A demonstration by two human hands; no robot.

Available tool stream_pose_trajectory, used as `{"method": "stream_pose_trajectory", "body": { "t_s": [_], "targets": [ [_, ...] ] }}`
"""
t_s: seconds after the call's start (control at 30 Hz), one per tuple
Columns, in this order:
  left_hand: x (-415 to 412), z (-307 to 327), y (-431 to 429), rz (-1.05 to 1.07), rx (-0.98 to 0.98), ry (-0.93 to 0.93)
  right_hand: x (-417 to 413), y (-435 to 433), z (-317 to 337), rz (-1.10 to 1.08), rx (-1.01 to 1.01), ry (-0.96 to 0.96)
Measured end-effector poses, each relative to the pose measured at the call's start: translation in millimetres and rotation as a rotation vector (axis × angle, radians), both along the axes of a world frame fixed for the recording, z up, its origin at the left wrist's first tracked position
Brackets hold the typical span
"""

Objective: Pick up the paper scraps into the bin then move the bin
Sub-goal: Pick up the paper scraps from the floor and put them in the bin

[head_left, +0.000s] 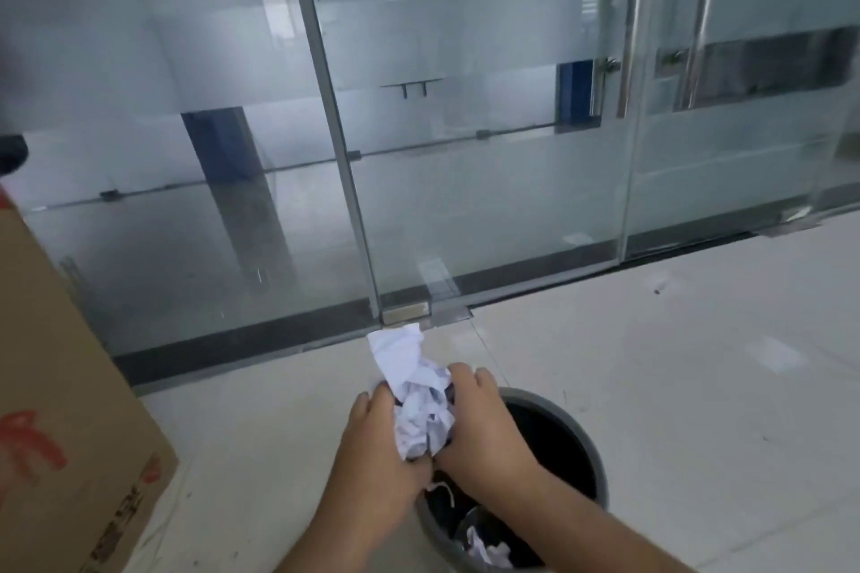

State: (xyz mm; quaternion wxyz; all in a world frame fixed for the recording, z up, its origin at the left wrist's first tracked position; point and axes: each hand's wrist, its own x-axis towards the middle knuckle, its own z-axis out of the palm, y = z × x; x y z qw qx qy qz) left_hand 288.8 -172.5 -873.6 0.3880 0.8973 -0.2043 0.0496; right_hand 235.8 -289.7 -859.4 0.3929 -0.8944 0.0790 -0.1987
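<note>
A bundle of crumpled white paper scraps point(419, 395) is pressed between my two hands, just above the far left rim of the bin. My left hand point(372, 456) grips it from the left and my right hand point(484, 428) from the right. The round grey bin point(591, 456) stands on the floor below, lined with a dark bag. More crumpled paper point(486, 549) lies inside it near the front.
A large cardboard box point(60, 433) with red print stands at the left. A glass partition point(209, 154) and glass doors with metal handles point(698, 14) rise straight ahead. Pale floor tiles point(698, 363) stretch to the right of the bin.
</note>
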Motion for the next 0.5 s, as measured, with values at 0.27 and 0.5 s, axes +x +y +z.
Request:
{"method": "stream_pose_trajectory", "body": {
  "t_s": [0.27,0.5],
  "targets": [
    [-17.2,-2.4,-90.9,-0.107,0.031,0.112,-22.0,-85.9,-0.9,-0.109,-0.011,0.101],
    [-17.7,-33.0,-86.5,-0.17,0.239,0.277,-31.3,-107.4,-37.3,-0.108,0.022,0.346]
  ]
}}
